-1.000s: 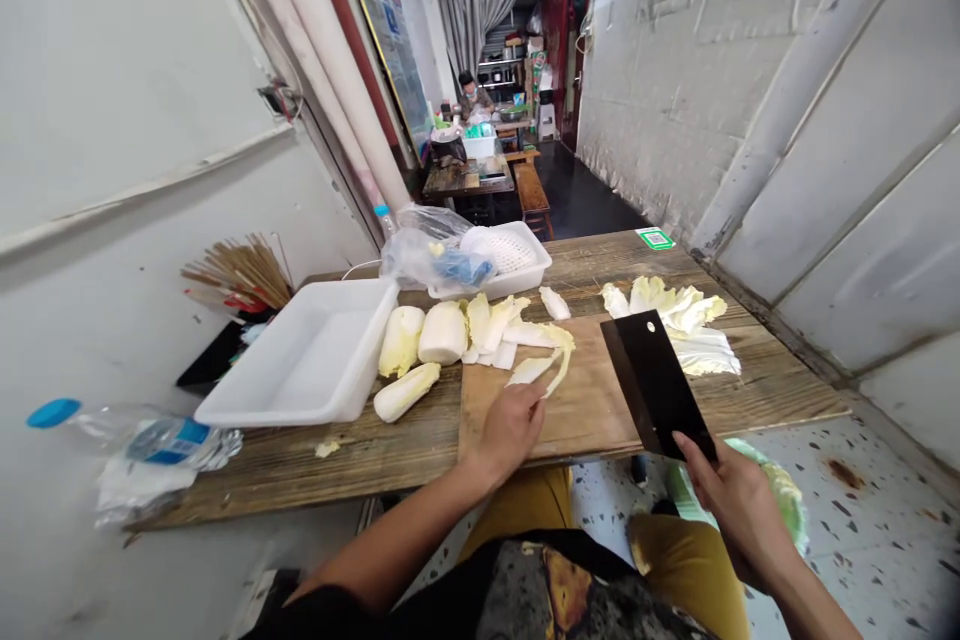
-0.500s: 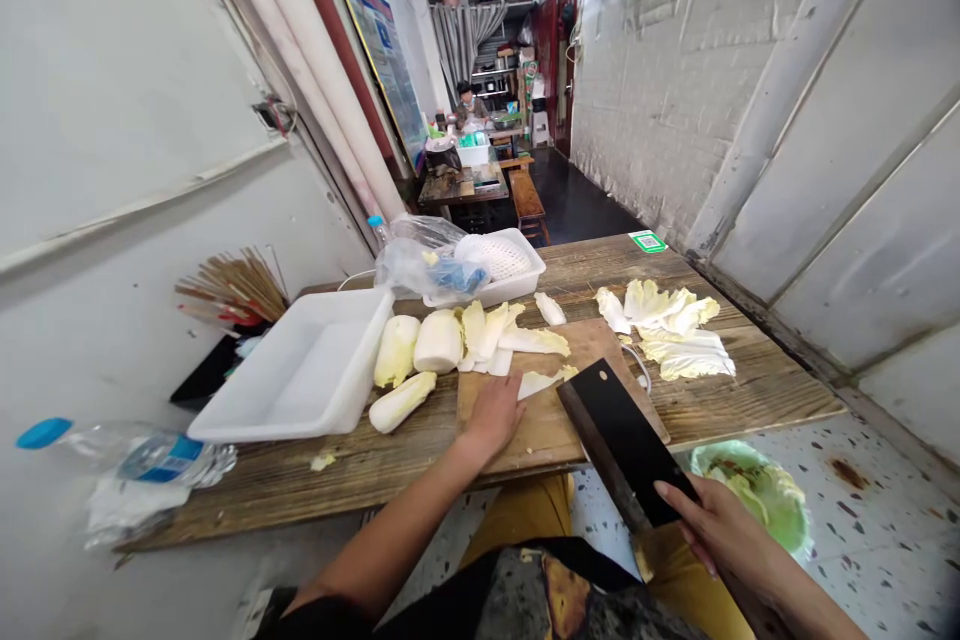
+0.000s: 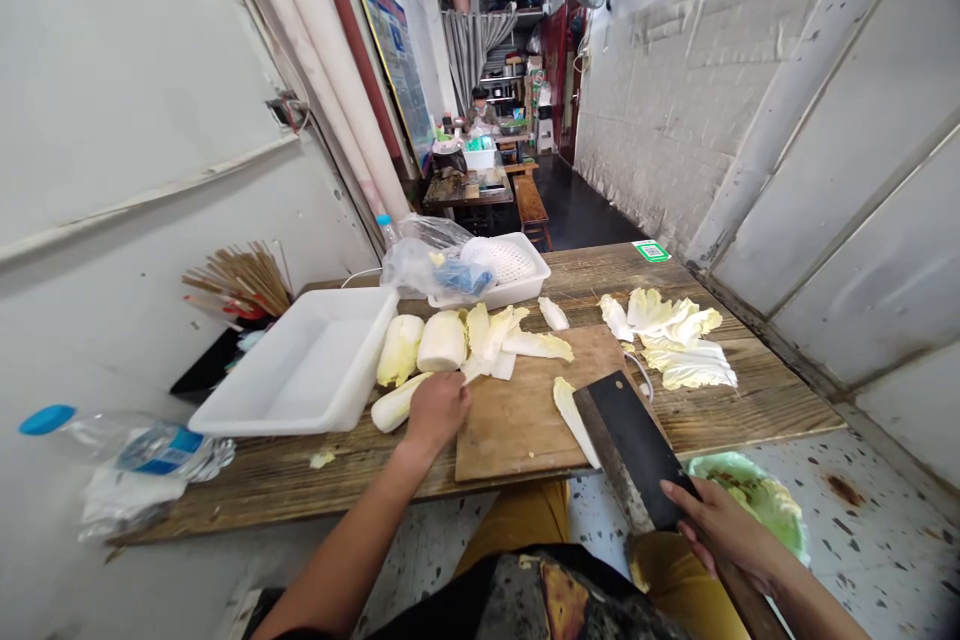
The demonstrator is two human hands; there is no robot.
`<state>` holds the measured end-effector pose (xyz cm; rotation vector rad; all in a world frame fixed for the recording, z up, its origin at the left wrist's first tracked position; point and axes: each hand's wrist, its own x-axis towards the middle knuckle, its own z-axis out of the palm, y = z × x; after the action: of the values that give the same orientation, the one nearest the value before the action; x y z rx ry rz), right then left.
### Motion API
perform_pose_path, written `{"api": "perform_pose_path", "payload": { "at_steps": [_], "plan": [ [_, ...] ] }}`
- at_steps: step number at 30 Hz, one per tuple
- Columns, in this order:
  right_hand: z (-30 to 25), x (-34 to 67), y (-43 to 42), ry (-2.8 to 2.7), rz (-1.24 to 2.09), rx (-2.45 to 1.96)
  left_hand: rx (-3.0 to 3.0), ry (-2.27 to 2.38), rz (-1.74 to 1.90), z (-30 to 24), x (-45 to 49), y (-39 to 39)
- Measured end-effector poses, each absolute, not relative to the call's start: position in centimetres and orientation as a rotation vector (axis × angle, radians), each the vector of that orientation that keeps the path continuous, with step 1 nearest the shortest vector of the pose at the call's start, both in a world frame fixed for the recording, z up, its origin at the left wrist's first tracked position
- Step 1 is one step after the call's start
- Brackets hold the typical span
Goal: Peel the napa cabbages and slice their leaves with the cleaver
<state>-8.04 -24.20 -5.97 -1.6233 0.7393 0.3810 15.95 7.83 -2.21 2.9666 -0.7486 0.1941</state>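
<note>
My right hand (image 3: 720,525) grips a cleaver (image 3: 630,445) by its handle, the dark blade lying flat-on over the right front of the cutting board (image 3: 510,420). Along the blade's left edge lies a single napa cabbage leaf (image 3: 574,420), reaching past the board's front edge. My left hand (image 3: 441,412) is closed at the board's left edge, over the right end of a small cabbage heart (image 3: 394,407); its fingertips are hidden. Behind it stand two cut cabbage pieces (image 3: 441,340), (image 3: 401,348). Loose leaves (image 3: 499,330) rest at the board's back left.
An empty white tub (image 3: 300,360) occupies the left of the wooden table (image 3: 757,400). Behind is a white tray (image 3: 536,270) with plastic bags. More leaves (image 3: 675,330) lie right. A lined green bin (image 3: 757,500) stands on the floor. A person (image 3: 480,110) sits far back.
My left hand has moved left from the board to the small cabbage heart. The single leaf has turned and shifted toward the board's front edge, beside the cleaver.
</note>
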Motion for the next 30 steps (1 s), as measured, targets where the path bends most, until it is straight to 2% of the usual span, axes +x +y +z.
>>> {"api": "perform_pose_path", "payload": {
  "at_steps": [5,13,19,25,30],
  "plan": [
    [-6.2,-8.2,-23.9,0.725,0.359,-1.586,2.706,-0.747,0.515,-0.4,17.4,7.6],
    [-5.3,-10.5,-24.1,0.758,0.1,-1.504,2.187,-1.059,0.801,-1.0,16.7,0.5],
    [-5.5,-13.5,-24.4,0.857,-0.027,-1.393,2.195,-1.245,1.006,-4.1,18.0,-3.3],
    [-6.8,-15.1,-24.6,0.892,-0.013,-1.406,2.467,-0.935,0.677,-9.3,21.5,-2.0],
    [-7.4,-15.1,-24.5,0.899,-0.003,-1.427,2.539,-0.953,0.489,-10.2,22.3,-0.7]
  ]
}}
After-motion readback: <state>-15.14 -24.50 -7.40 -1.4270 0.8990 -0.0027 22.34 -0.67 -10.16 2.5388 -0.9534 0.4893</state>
